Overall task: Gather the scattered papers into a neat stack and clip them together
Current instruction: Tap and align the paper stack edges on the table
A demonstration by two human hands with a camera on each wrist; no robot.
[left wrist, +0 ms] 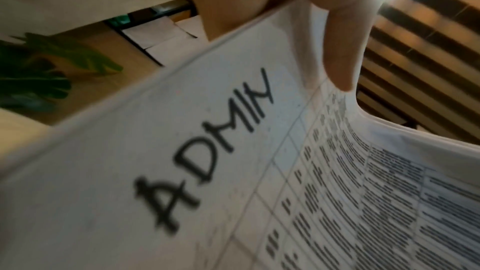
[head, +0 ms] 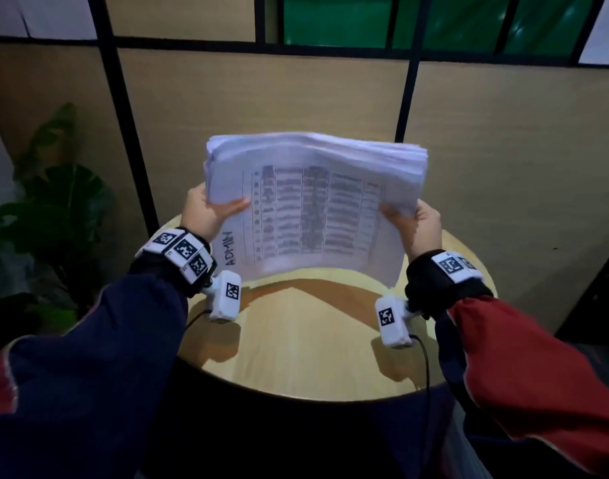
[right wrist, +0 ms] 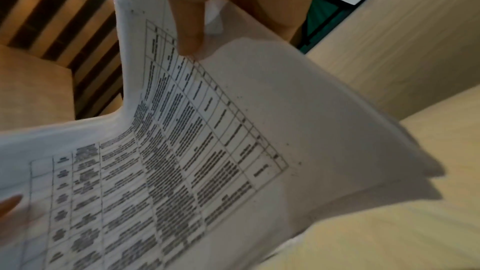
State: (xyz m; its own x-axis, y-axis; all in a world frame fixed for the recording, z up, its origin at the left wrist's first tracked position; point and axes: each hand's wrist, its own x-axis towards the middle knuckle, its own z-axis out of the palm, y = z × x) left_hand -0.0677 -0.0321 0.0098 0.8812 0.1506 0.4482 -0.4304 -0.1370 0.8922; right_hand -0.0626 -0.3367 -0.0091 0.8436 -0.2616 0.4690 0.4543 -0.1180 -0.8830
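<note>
A thick stack of white papers [head: 313, 209] stands nearly upright above the round wooden table [head: 306, 340], its lower edge just over the tabletop. The top sheet carries a printed table and the handwritten word ADMIN. My left hand [head: 209, 210] grips the stack's left edge, thumb on the front sheet. My right hand [head: 408, 216] grips the right edge the same way. In the left wrist view the stack of papers [left wrist: 182, 171] fills the frame under my thumb [left wrist: 340, 48]. The right wrist view shows the papers [right wrist: 233, 141] bowed, with my thumb [right wrist: 189, 19] pressing the front sheet. No clip is visible.
A leafy green plant [head: 54, 191] stands to the left of the table. Beige partition panels [head: 261, 108] with black frames rise close behind the table. The tabletop's near half shows bare wood.
</note>
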